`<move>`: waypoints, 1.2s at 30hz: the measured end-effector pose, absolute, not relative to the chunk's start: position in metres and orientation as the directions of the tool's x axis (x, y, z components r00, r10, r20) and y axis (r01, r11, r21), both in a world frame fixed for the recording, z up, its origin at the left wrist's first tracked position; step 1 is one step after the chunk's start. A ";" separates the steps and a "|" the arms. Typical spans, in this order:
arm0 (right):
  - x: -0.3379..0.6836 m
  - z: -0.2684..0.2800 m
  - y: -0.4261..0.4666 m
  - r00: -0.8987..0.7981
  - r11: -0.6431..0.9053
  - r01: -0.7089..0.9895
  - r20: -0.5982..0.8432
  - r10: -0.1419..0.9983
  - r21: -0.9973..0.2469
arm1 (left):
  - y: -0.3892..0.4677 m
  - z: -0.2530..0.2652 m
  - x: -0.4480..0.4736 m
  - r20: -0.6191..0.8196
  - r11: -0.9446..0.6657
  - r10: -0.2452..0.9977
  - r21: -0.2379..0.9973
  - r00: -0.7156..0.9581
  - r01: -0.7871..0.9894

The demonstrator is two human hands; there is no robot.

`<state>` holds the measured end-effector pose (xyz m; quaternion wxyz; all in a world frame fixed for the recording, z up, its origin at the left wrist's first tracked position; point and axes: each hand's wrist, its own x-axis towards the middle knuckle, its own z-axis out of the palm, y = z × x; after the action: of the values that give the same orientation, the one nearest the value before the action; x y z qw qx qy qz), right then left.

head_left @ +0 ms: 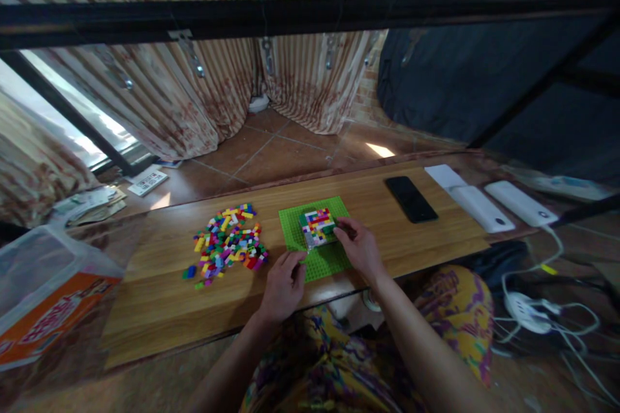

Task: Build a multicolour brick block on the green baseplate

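A small block structure of multicoloured toy bricks [317,224] stands on a green baseplate [325,266], with white, red, yellow and purple pieces on top. My right hand [359,246] is at the structure's right side, its curled fingertips against that edge. Close to the near left corner of the structure is my left hand [285,281], over the plate's left edge. Its thumb and fingers are pinched together; whatever lies between them is too small to make out. Left of the plate a loose pile of toy bricks [230,242] in many colours is spread out.
The wooden board [165,290] carries a black phone [411,199] on the right. White devices [484,208] lie at its right end, with a power strip [527,311] and cables below. A clear tub [48,290] with an orange label stands at the left. A dark bar [310,16] crosses above.
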<state>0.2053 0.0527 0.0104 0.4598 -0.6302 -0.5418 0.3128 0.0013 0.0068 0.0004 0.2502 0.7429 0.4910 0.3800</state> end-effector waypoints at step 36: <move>0.192 0.002 0.069 0.246 -0.020 0.657 0.190 0.950 -0.753 | -0.011 0.007 -0.004 0.367 -0.390 0.917 0.740 0.158 0.548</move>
<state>0.1923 0.0694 0.0024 0.3864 -0.6884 -0.5838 0.1895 -0.0041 -0.0106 0.0071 0.2257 0.7266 0.5040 0.4088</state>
